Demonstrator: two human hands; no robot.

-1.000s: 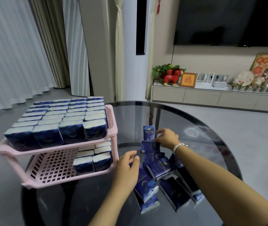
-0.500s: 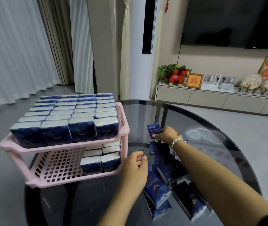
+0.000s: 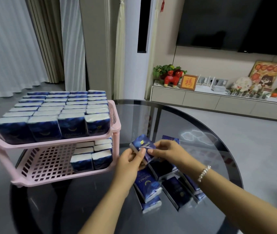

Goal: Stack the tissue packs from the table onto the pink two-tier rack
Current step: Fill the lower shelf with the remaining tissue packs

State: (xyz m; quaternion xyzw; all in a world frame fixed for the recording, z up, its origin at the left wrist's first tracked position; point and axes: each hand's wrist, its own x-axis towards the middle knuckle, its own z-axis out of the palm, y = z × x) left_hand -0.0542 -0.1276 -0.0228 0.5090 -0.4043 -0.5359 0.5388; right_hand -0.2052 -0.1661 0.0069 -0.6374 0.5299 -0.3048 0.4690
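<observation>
- A dark blue tissue pack (image 3: 142,147) is held up above the table, tilted, between both hands; it has a small yellow mark near its top and a white edge along its lower left side.
- The left hand (image 3: 129,162) grasps the pack from the left, its thumb lying across the blue face.
- The right hand (image 3: 166,152) pinches the pack's right end with fingertips; a beaded bracelet (image 3: 203,173) sits on that wrist.
- Beneath the hands, more loose packs (image 3: 164,186) lie flat in a rough cluster on the round dark glass table (image 3: 193,125), some overlapping; one shows a crescent moon and lettering on its blue wrapper.
- The pink rack (image 3: 115,130) stands on the left part of the table, just beside the hands.
- Its top tier is filled with upright packs (image 3: 56,114) in four columns, white tops showing and blue fronts facing the camera.
- Its bottom tier, with a slotted floor, holds a few upright packs (image 3: 92,156) in the right corner only, in two columns.
</observation>
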